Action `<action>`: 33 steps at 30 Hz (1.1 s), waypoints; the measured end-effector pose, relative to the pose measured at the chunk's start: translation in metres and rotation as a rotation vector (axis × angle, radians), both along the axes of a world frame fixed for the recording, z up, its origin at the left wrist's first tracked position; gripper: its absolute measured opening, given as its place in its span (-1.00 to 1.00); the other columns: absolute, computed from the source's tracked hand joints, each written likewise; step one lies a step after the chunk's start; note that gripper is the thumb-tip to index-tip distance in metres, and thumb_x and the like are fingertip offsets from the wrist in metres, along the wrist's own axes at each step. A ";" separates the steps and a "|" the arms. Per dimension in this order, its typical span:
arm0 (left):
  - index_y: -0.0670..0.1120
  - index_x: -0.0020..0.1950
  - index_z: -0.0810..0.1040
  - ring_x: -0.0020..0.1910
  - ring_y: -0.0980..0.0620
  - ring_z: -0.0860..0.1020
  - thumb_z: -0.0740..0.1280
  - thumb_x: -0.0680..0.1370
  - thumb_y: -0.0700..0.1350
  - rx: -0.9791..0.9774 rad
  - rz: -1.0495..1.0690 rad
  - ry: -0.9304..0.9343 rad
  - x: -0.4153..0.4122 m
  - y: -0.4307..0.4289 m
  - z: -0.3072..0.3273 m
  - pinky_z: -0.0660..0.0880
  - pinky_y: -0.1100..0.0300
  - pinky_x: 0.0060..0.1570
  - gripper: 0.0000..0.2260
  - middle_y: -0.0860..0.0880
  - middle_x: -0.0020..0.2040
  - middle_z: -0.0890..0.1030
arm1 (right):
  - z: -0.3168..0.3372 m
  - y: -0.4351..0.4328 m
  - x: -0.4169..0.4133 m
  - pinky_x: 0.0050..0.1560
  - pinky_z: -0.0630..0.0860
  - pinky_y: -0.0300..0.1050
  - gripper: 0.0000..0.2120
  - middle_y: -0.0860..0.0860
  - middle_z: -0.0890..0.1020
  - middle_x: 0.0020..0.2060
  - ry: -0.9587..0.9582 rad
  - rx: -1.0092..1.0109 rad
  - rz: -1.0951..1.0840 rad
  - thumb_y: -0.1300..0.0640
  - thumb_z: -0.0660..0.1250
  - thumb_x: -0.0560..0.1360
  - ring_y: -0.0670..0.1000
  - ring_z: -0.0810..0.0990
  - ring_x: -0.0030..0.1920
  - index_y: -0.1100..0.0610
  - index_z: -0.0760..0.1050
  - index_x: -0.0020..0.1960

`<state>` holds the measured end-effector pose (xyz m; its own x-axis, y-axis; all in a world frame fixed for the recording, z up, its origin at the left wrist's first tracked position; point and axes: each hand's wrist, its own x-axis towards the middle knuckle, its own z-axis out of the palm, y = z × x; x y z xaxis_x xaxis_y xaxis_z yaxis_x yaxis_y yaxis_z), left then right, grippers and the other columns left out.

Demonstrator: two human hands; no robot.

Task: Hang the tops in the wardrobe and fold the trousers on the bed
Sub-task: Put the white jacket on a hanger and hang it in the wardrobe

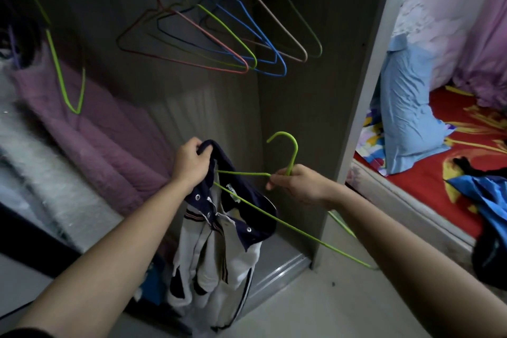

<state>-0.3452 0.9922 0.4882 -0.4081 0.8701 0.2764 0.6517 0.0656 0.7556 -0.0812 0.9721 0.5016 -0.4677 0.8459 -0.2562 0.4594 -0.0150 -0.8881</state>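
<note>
Green hanger [293, 159] sits pinched at its neck in the right hand [300, 186], hook above the fingers, one arm reaching left into the top [219, 255]. Left hand [189, 163] grips its navy collar [210, 147], fingers curled tight; the top hangs below.

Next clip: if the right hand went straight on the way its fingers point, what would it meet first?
Probably the navy collar of the white top, gripped by the left hand. The right hand, holding the green hanger, points leftward toward it, though depth is unclear.
</note>
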 end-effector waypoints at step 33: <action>0.13 0.52 0.29 0.55 -0.02 0.11 0.00 0.50 0.46 -0.178 -0.465 0.750 -0.008 0.003 0.069 -0.07 -0.13 0.49 -0.31 0.00 0.51 0.32 | -0.010 0.030 -0.028 -0.43 0.24 -0.23 -0.66 -0.05 0.37 -0.55 0.431 0.292 -0.280 0.06 0.26 0.59 -0.07 0.31 -0.48 0.14 0.61 -0.29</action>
<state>-0.3534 0.9952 0.5567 0.2293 0.9578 0.1734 0.9596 -0.2523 0.1248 -0.1089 1.0018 0.4913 -0.2265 0.9593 0.1688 0.0704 0.1890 -0.9795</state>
